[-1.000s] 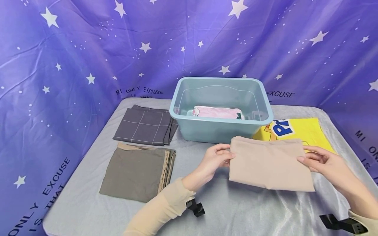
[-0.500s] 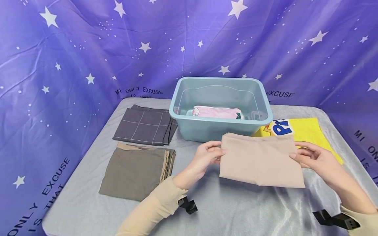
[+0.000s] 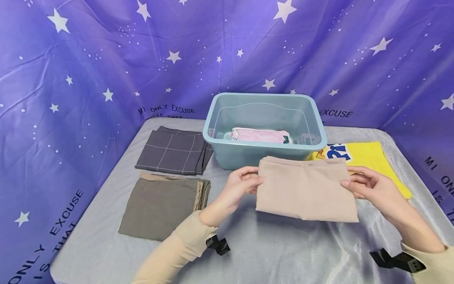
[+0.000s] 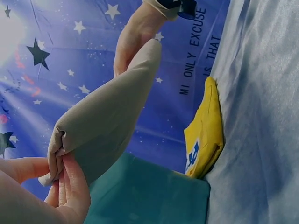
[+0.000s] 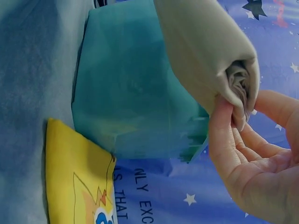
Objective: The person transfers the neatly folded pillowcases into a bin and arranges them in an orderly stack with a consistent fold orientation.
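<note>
A folded beige cloth (image 3: 306,191) is held up in front of the blue-green bin (image 3: 266,156), its layers showing at both ends in the wrist views. My left hand (image 3: 235,189) pinches its left edge between thumb and fingers. At the opposite edge my right hand (image 3: 372,187) pinches it the same way, thumb on the near face. In the left wrist view the left hand (image 4: 56,191) grips the layered end; in the right wrist view the right hand (image 5: 257,149) does likewise. Inside the bin lies a folded pink cloth (image 3: 260,135).
On the left of the grey-covered table (image 3: 95,244) lie a dark grey checked cloth (image 3: 170,152) and, nearer, a folded olive-brown cloth (image 3: 159,207). A folded yellow cloth (image 3: 376,165) with blue lettering lies right of the bin, partly behind the beige cloth. A purple star-printed curtain (image 3: 227,47) hangs behind.
Both hands have carried the beige cloth left and slightly up, closer to the middle of the bin's front. More of the yellow cloth's right part shows. The other cloths and the bin have stayed put.
</note>
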A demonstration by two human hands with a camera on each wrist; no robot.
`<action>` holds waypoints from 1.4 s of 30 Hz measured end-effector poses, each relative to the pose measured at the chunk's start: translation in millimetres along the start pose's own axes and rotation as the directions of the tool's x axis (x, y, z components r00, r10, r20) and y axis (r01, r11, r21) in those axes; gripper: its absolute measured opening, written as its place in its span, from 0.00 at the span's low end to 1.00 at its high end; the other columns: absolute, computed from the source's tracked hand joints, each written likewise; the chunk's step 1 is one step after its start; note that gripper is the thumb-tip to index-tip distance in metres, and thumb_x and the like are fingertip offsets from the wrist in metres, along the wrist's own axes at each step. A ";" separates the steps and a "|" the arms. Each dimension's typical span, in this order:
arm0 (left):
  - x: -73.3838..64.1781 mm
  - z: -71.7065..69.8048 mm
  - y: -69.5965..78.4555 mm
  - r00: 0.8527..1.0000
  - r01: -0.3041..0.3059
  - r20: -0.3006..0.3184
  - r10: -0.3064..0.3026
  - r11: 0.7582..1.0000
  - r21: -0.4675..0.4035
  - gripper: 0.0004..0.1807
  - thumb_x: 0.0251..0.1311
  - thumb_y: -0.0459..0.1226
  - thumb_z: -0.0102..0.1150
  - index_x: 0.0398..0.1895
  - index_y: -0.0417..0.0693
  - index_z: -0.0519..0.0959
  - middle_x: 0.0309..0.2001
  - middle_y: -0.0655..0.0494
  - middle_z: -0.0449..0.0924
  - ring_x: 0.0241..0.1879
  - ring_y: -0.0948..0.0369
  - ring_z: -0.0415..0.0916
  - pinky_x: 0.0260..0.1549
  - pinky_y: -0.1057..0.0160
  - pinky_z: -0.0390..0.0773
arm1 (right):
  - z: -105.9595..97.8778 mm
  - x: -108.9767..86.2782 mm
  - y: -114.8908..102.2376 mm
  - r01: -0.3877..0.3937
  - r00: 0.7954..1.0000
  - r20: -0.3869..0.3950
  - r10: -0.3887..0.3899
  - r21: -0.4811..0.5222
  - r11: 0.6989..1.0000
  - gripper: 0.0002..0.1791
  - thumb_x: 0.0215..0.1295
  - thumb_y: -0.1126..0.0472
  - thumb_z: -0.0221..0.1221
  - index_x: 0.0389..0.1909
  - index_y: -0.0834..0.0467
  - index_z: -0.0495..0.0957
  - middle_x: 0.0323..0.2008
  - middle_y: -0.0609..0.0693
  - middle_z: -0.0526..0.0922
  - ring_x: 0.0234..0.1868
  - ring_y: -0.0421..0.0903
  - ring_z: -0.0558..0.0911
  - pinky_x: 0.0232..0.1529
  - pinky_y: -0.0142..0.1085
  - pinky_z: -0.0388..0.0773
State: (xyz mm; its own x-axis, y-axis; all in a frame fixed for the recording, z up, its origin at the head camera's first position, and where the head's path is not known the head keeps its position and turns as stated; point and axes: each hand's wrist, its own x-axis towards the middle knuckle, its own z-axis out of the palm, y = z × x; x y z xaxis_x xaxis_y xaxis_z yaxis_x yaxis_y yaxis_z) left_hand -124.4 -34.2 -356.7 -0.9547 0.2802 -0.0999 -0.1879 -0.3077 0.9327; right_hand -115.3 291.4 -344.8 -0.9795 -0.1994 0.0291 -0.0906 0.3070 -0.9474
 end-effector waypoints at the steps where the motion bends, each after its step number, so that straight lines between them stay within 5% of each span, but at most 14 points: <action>1: -0.2 -0.6 1.1 1.000 -0.003 0.001 0.003 1.000 0.002 0.18 0.49 0.24 0.52 0.47 0.29 0.69 0.26 0.59 0.77 0.23 0.66 0.74 0.25 0.68 0.75 | 1.6 0.1 -2.9 -0.002 1.000 0.000 0.002 0.027 1.000 0.21 0.57 0.72 0.54 0.45 0.43 0.71 0.32 0.37 0.80 0.31 0.32 0.79 0.29 0.25 0.75; 7: -0.8 -3.7 7.5 1.000 -0.019 0.010 0.019 1.000 0.001 0.18 0.50 0.24 0.52 0.47 0.29 0.68 0.26 0.59 0.78 0.23 0.65 0.75 0.26 0.66 0.75 | 6.2 2.2 -12.1 -0.006 1.000 -0.001 0.006 0.105 0.994 0.22 0.57 0.73 0.53 0.44 0.43 0.72 0.31 0.38 0.80 0.31 0.32 0.78 0.28 0.26 0.76; 22: -7.7 -11.8 27.3 0.999 -0.040 -0.019 0.041 0.998 0.044 0.18 0.50 0.25 0.52 0.47 0.30 0.69 0.26 0.60 0.78 0.25 0.66 0.75 0.28 0.67 0.75 | 16.8 9.2 -29.7 -0.011 0.999 -0.032 0.011 -0.015 1.000 0.20 0.57 0.69 0.56 0.44 0.41 0.70 0.32 0.35 0.79 0.32 0.31 0.78 0.30 0.24 0.75; 30: -10.8 -16.1 36.8 0.998 -0.062 -0.028 0.063 0.998 0.032 0.17 0.50 0.25 0.51 0.47 0.30 0.69 0.27 0.59 0.77 0.26 0.65 0.74 0.27 0.67 0.74 | 22.4 13.3 -38.1 0.021 1.000 -0.016 -0.020 0.077 0.997 0.20 0.57 0.70 0.56 0.46 0.45 0.71 0.33 0.37 0.80 0.32 0.33 0.79 0.29 0.25 0.75; 42: -8.6 -22.3 49.3 0.996 -0.060 -0.064 0.063 0.997 0.049 0.18 0.51 0.25 0.52 0.48 0.31 0.70 0.27 0.58 0.77 0.27 0.65 0.74 0.27 0.67 0.74 | 28.4 24.1 -51.8 -0.003 1.000 -0.027 0.003 -0.006 1.000 0.18 0.58 0.65 0.57 0.47 0.44 0.69 0.33 0.36 0.80 0.32 0.33 0.78 0.30 0.25 0.75</action>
State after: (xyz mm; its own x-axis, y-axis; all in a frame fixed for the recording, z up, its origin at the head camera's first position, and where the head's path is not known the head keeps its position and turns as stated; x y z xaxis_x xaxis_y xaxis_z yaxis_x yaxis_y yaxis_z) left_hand -130.6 -72.0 -317.5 -0.9776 0.2010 -0.0629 -0.1188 -0.2793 0.9528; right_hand -129.2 244.3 -304.1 -0.9843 -0.1730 0.0349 -0.0886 0.3134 -0.9455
